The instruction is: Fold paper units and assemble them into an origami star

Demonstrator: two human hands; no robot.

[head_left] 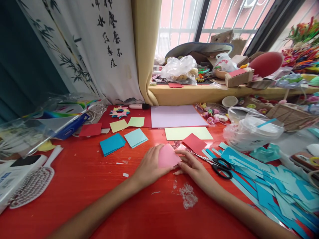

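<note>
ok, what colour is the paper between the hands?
The paper is pink; head view shows it best.

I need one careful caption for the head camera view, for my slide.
Left hand and right hand handle pink paper at a red table, black-handled scissors and blue paper strips at right.

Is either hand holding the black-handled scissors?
No: the scissors lie by the blue paper strips, while the left hand and right hand are both at the pink paper.
</note>
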